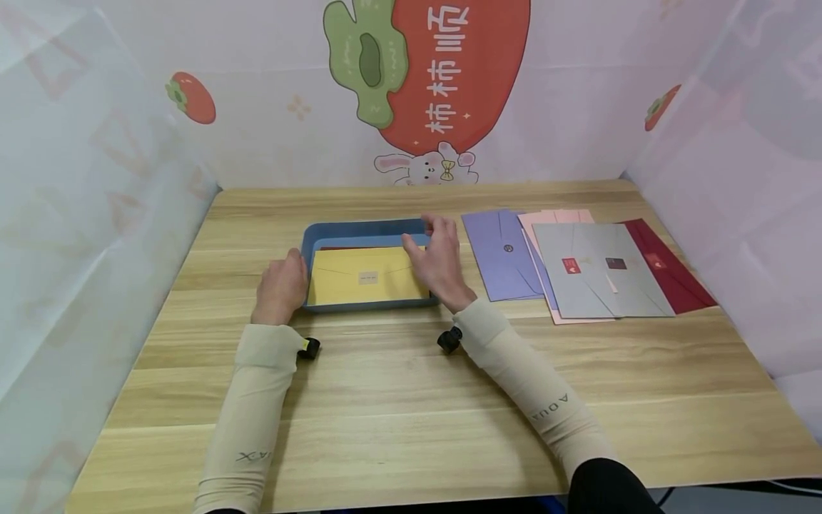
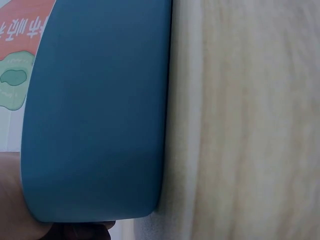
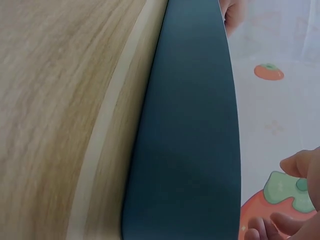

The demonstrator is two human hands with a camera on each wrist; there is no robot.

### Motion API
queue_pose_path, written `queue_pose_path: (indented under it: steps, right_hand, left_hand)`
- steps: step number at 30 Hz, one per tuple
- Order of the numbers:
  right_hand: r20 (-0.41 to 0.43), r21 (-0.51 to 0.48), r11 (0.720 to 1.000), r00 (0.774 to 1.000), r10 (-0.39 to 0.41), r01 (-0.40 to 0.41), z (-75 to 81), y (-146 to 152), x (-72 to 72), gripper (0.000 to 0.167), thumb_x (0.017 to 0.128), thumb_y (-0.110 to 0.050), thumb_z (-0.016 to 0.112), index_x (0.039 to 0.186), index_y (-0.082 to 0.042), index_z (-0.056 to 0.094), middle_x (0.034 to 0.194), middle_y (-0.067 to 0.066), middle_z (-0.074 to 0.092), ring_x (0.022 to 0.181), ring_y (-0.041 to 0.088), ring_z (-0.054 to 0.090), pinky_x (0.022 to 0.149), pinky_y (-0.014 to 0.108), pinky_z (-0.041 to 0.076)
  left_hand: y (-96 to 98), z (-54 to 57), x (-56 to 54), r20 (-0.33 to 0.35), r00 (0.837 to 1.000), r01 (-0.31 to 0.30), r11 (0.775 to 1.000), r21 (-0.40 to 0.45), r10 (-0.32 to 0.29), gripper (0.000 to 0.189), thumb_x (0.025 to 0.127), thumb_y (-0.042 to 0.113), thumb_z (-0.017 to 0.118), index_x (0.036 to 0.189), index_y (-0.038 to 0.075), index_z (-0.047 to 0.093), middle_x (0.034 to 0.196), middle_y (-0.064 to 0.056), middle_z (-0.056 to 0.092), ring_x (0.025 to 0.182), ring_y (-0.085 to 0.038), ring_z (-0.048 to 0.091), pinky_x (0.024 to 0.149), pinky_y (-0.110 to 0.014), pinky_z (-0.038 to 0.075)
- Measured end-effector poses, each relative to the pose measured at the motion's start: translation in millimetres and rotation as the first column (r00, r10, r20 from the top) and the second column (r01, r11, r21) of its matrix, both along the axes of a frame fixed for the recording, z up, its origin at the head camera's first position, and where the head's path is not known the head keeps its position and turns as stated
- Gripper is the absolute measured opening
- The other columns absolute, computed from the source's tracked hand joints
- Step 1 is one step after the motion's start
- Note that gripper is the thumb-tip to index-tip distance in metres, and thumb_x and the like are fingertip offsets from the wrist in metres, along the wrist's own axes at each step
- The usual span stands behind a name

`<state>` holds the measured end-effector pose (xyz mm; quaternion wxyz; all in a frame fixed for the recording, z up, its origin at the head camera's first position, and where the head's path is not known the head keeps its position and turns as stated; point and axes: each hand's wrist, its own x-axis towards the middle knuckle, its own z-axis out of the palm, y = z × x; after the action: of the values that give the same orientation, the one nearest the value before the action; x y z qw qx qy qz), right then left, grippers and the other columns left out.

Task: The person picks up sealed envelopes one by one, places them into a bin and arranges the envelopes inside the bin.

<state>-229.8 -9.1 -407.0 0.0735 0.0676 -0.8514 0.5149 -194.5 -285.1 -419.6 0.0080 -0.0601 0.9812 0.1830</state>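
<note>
A blue tray [image 1: 359,228] sits on the wooden table with a yellow envelope [image 1: 343,289] lying in it. A dark red strip shows along the envelope's back edge. My left hand [image 1: 282,285] holds the tray's left end; the left wrist view shows this hand [image 2: 17,205] at the tray's corner, some fingertips behind it. Over the tray's right end hovers my right hand [image 1: 442,264], thumb and fingers apart. The right wrist view has that hand [image 3: 314,190] beyond the tray wall [image 3: 187,130], its bent fingers holding nothing.
Right of the tray lie purple envelopes [image 1: 491,257], pink ones [image 1: 559,215], grey ones [image 1: 591,250] and a dark red one [image 1: 674,275], overlapping. A printed backdrop [image 1: 270,143] stands behind the table [image 1: 372,414].
</note>
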Motion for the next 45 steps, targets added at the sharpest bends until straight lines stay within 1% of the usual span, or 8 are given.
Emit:
queue_pose_path:
  steps: [6, 9, 15, 27, 34, 39, 43, 45]
  right_hand:
    - [-0.024, 0.048, 0.999, 1.000, 0.015, -0.014, 1.9, 10.1, 0.0, 0.057, 0.103, -0.025, 0.070, 0.149, 0.002, 0.049, 0.138, 0.018, 0.051, 0.127, 0.036, 0.055, 0.103, 0.043, 0.053]
    - [-0.046, 0.083, 0.996, 0.999, 0.026, -0.022, 3.3, 17.2, 0.6, 0.057, 0.103, -0.025, 0.070, 0.149, 0.001, 0.049, 0.138, 0.019, 0.052, 0.127, 0.036, 0.056, 0.106, 0.045, 0.050]
    - [-0.066, 0.120, 0.992, 0.997, 0.047, -0.039, 6.1, 31.5, 1.2, 0.057, 0.103, -0.026, 0.070, 0.148, 0.003, 0.050, 0.138, 0.021, 0.053, 0.126, 0.036, 0.056, 0.106, 0.048, 0.050]
    - [-0.027, 0.178, 0.984, 0.999, 0.019, -0.013, 13.7, 64.1, 8.2, 0.059, 0.102, -0.025, 0.071, 0.147, 0.006, 0.051, 0.139, 0.024, 0.055, 0.125, 0.036, 0.055, 0.107, 0.048, 0.048]
    - [-0.003, 0.216, 0.976, 1.000, -0.007, 0.008, 11.5, 86.5, 12.9, 0.058, 0.102, -0.026, 0.071, 0.146, 0.007, 0.051, 0.138, 0.026, 0.056, 0.123, 0.038, 0.056, 0.106, 0.050, 0.049]
    - [0.000, 0.271, 0.962, 1.000, -0.027, 0.026, 11.0, 104.2, 16.4, 0.057, 0.103, -0.028, 0.070, 0.144, 0.007, 0.053, 0.136, 0.026, 0.057, 0.122, 0.039, 0.058, 0.105, 0.052, 0.050]
    - [-0.010, 0.333, 0.942, 1.000, -0.029, 0.031, 15.5, 120.7, 18.8, 0.054, 0.103, -0.027, 0.071, 0.140, 0.009, 0.057, 0.131, 0.028, 0.061, 0.119, 0.040, 0.059, 0.103, 0.054, 0.050]
    - [-0.006, 0.362, 0.932, 1.000, -0.028, 0.029, 18.5, 129.0, 19.6, 0.052, 0.102, -0.025, 0.071, 0.138, 0.010, 0.058, 0.128, 0.029, 0.062, 0.117, 0.041, 0.060, 0.101, 0.055, 0.051]
  left_hand:
    - [-0.2, 0.4, 0.9, -0.003, 1.000, 0.003, 1.000, 0.004, -0.003, 0.031, 0.115, 0.020, 0.030, 0.111, -0.004, 0.050, 0.096, -0.035, 0.064, 0.088, -0.053, 0.068, 0.068, -0.059, 0.053]
    - [-0.6, -0.5, 0.8, -0.003, 1.000, 0.000, 1.000, 0.006, 0.000, 0.032, 0.115, 0.021, 0.029, 0.111, -0.004, 0.050, 0.098, -0.036, 0.064, 0.089, -0.054, 0.068, 0.069, -0.060, 0.053]
    - [-2.3, -1.1, 0.9, -0.002, 1.000, -0.001, 1.000, 0.011, 0.001, 0.033, 0.115, 0.021, 0.029, 0.112, -0.003, 0.050, 0.098, -0.035, 0.064, 0.089, -0.053, 0.067, 0.069, -0.060, 0.053]
    - [-3.5, 1.1, 0.1, 0.006, 1.000, 0.003, 1.000, 0.006, -0.004, 0.033, 0.115, 0.021, 0.029, 0.113, -0.004, 0.050, 0.095, -0.034, 0.063, 0.084, -0.049, 0.067, 0.065, -0.056, 0.052]
    - [-5.3, -0.1, -0.3, 0.011, 1.000, 0.005, 1.000, 0.000, -0.005, 0.032, 0.115, 0.020, 0.030, 0.112, -0.005, 0.050, 0.092, -0.032, 0.063, 0.078, -0.045, 0.065, 0.062, -0.052, 0.052]
    - [-4.4, -0.1, 0.4, 0.013, 1.000, 0.004, 1.000, 0.005, -0.004, 0.032, 0.115, 0.021, 0.030, 0.113, -0.004, 0.050, 0.095, -0.034, 0.064, 0.083, -0.049, 0.067, 0.065, -0.055, 0.052]
    - [-3.3, 0.0, 0.9, 0.009, 1.000, 0.006, 1.000, 0.012, -0.006, 0.033, 0.115, 0.021, 0.029, 0.113, -0.004, 0.050, 0.099, -0.036, 0.064, 0.090, -0.055, 0.067, 0.069, -0.060, 0.053]
    - [-2.5, -0.1, 1.0, 0.011, 1.000, 0.009, 1.000, 0.017, -0.009, 0.033, 0.115, 0.021, 0.029, 0.113, -0.004, 0.050, 0.099, -0.037, 0.064, 0.091, -0.055, 0.067, 0.071, -0.060, 0.053]
